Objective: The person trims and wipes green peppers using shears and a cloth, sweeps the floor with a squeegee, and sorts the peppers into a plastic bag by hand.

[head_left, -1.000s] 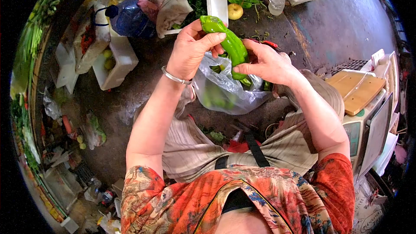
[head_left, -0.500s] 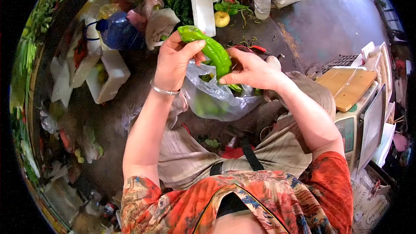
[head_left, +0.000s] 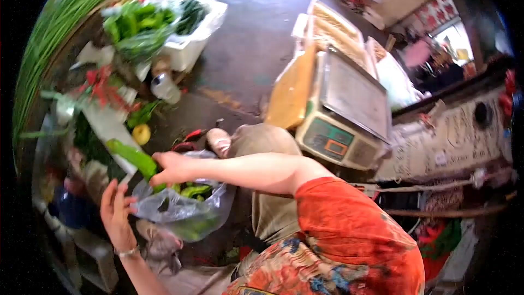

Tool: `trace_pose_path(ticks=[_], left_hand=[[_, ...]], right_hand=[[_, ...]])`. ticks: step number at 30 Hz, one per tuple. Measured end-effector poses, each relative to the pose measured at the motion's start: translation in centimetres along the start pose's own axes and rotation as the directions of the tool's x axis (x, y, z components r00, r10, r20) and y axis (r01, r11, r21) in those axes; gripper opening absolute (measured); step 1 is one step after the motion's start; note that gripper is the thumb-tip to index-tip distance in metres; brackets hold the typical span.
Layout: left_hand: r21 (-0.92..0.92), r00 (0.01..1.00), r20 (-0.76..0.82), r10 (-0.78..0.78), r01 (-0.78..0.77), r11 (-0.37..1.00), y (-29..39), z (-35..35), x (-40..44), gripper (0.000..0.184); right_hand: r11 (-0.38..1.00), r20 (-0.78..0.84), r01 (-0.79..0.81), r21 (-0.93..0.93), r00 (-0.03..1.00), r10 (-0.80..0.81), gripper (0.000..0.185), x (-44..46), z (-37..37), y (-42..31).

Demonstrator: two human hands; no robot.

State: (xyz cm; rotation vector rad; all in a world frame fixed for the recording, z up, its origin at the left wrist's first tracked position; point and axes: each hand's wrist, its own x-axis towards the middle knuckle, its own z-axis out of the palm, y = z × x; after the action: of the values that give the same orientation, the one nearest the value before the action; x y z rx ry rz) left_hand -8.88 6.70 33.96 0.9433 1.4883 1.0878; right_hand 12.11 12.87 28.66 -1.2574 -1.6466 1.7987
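A long green pepper (head_left: 131, 157) is pinched near its lower end in my right hand (head_left: 173, 168), its other end pointing up and left. My left hand (head_left: 116, 216), with a bracelet at the wrist, is just below it, fingers apart and holding nothing. Whether those fingertips touch the bag is unclear. Below both hands sits a clear plastic bag (head_left: 191, 221), open at the top, with several green peppers (head_left: 196, 190) inside. My right hand partly covers the bag's mouth.
At right stands a weighing scale (head_left: 355, 87) beside a wooden board (head_left: 292, 90). A white foam box (head_left: 185, 54) and a bag of green peppers (head_left: 136, 27) are at upper left. Nearby are a plastic bottle (head_left: 165, 88) and a yellow round fruit (head_left: 141, 134). Long green stalks (head_left: 54, 38) line the left edge.
My left hand has let go of the pepper and opened; my right hand still holds it. The view has swung right, bringing the scale nearer the middle.
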Motion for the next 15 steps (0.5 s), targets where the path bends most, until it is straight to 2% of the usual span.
trace_pose_path(ticks=[1, 3, 6, 9, 10, 11, 13, 14, 15], left_hand=[[-0.012, 1.000, -0.006, 0.018, -0.018, 1.000, -0.3, -0.1, 0.2, 0.031], [0.010, 0.999, 0.013, 0.033, -0.033, 0.999, -0.7, -0.5, 0.2, 0.021], [-0.023, 0.995, 0.089, 0.053, -0.051, 0.998, -1.1, -1.3, 0.4, 0.020], [0.033, 0.992, 0.084, 0.089, -0.092, 0.995, -1.7, -1.6, 0.5, 0.022], [0.000, 0.994, 0.059, 0.092, -0.092, 0.996, -1.2, -0.9, 0.3, 0.022], [0.120, 0.992, 0.078, 0.095, -0.104, 0.987, -0.2, -0.9, 0.0, 0.016], [0.160, 0.994, 0.061, 0.089, -0.098, 0.982, 0.0, -0.5, -0.3, 0.017], [0.214, 0.999, 0.028, 0.041, -0.046, 0.976, 0.3, -0.4, -0.4, 0.017], [0.208, 0.998, 0.038, 0.044, -0.051, 0.977, 0.3, -0.5, -0.4, 0.017]], right_hand=[[0.995, 0.004, -0.058, 0.078, 0.998, 0.058, 0.054, 0.3, 0.1, 0.3], [0.984, 0.028, -0.135, 0.115, 0.991, 0.132, 0.054, 0.6, 0.0, 0.7], [0.957, 0.045, -0.233, 0.173, 0.972, 0.229, 0.053, 0.7, 0.0, 1.2], [0.915, 0.082, -0.317, 0.249, 0.948, 0.307, 0.055, 1.0, 0.4, 2.3], [0.899, 0.116, -0.335, 0.282, 0.942, 0.315, 0.056, 1.4, 0.5, 2.9], [0.887, 0.084, -0.337, 0.316, 0.941, 0.328, 0.058, 1.7, 0.9, 3.7], [0.857, 0.199, -0.397, 0.330, 0.916, 0.347, 0.059, 1.2, 0.2, 2.7], [0.827, 0.281, -0.364, 0.428, 0.923, 0.261, 0.053, 1.9, 0.1, 4.4], [0.805, 0.249, -0.403, 0.434, 0.913, 0.323, 0.048, 1.4, -0.1, 2.8]])
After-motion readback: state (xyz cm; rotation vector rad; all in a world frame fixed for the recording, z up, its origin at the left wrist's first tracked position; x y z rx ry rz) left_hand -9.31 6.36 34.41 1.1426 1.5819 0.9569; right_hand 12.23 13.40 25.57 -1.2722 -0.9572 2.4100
